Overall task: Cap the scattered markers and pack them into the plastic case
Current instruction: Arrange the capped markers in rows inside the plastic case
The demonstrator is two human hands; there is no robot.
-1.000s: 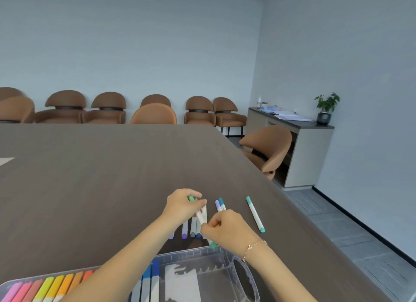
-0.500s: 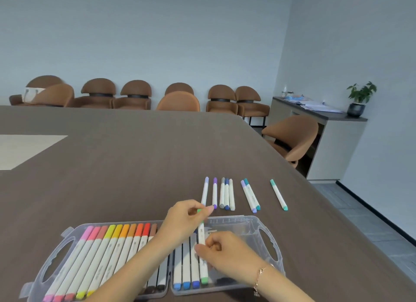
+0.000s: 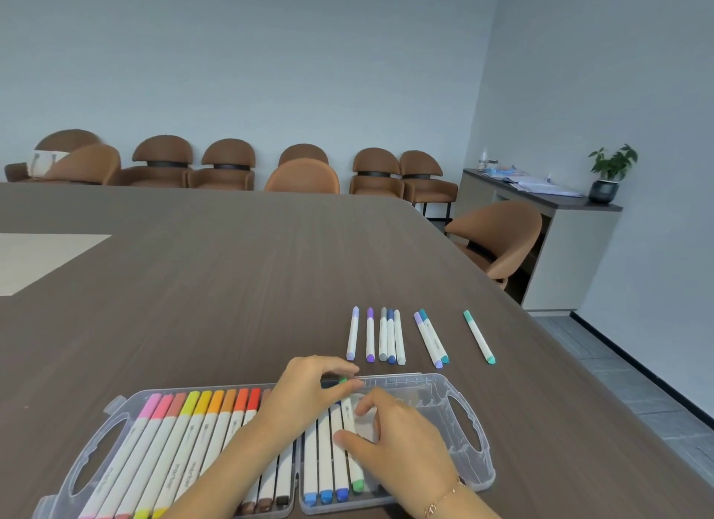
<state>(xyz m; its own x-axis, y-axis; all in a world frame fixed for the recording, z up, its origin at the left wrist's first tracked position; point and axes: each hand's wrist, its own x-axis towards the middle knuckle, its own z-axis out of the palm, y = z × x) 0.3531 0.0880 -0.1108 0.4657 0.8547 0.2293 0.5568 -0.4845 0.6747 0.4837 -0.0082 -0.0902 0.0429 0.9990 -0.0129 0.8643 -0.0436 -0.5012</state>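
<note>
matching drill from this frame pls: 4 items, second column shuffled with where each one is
1. green marker
2. teal marker
3. pink marker
4. potted plant

A. on the sideboard, right
B. far left slot of the plastic case
C. alone on the table, rightmost
D. under both hands, right half of the case

Pairs: 1-D, 2-C, 3-B, 4-A

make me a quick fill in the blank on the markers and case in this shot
1. The number of markers lying loose on the table beyond the plastic case is ____.
2. Both hands are setting down a marker with a ____ cap.
3. That marker lies right of three markers with ____ caps.
4. The loose marker lying farthest right has ____ caps.

Missing words: eight; green; blue; teal
</note>
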